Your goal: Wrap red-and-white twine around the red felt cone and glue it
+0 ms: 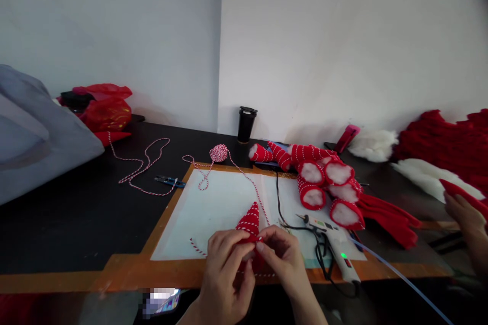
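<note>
A red fabric cone (250,219) wound with red-and-white twisted cord points away from me over the white work sheet. My left hand (229,259) is closed around the cone's near left side. At its near right edge, my right hand (280,251) pinches close to the cord, thumb and forefinger together. The fingers hide most of the cone's wide end. A loose cord end (197,249) sticks out left of my left hand. From the cord ball (218,153) at the back, a strand (251,183) runs down towards my right hand.
Several stuffed red cones (312,197) lie piled at the right. A hot glue gun (331,238) with a lit green light and black cable rests before them. Snips (170,181) and a black cup (247,124) are on the table. Another person's hand (463,213) holds red fabric at far right.
</note>
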Tool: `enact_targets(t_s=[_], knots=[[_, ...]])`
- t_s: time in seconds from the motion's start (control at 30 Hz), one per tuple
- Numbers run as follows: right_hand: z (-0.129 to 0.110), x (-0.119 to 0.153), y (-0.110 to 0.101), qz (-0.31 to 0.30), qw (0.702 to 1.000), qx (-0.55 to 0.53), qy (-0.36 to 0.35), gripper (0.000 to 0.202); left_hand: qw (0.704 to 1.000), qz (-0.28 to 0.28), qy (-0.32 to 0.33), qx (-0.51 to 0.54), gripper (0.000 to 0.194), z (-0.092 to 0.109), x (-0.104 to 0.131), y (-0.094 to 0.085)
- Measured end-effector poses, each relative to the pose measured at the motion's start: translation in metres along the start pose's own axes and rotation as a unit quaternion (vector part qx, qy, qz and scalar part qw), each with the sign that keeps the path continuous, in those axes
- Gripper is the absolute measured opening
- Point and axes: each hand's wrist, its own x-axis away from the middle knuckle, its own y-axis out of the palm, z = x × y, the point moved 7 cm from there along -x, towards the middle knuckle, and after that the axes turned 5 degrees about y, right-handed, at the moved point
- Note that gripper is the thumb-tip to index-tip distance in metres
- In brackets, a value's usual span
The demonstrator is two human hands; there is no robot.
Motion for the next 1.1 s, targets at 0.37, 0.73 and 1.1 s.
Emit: enact_targets(t_s=[0.37, 0.73, 1.1], knots=[[-0.007, 0.003, 0.0, 0.046, 0.993, 0.102, -0.038, 0.007, 0.997, 0.075, -0.029, 0.008, 0.023, -0.014, -0.003, -0.005], [-0.019, 0.009, 0.002, 0.008, 0.988, 0.138, -0.069, 0.021, 0.993, 0.101, -0.057, 0.028, 0.024, -0.026, 0.004, -0.012], [-0.046, 0.029, 0.029, 0.052, 0.938, 0.265, -0.219, 0.02, 0.994, 0.091, -0.052, 0.021, 0.026, -0.027, 0.018, -0.025]])
